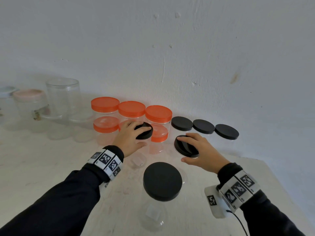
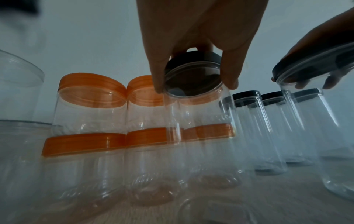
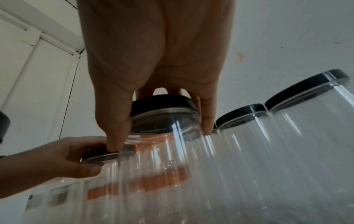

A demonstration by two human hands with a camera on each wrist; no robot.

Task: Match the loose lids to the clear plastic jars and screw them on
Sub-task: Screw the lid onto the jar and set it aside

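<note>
The left hand (image 1: pixel 129 138) curls its fingers around a black lid (image 1: pixel 144 132) on a clear jar (image 2: pixel 191 128), just in front of the orange jars (image 1: pixel 132 110); the right hand (image 1: pixel 202 150) grips another black lid (image 1: pixel 185 147) beside it. The lids sit tilted, so the threads could cross. The round jars are smooth and thin, and may tip

Head view evenly lit, soft daylight, faint shadows on the wall (image 1: pixel 170 48); edges bend from wide lens. Both wrist views dimmer, bluish, backlit by the wall; hands dark. Jar walls (image 3: pixel 249 166) streak with glare and motion blur; near jars out of focus.
</note>
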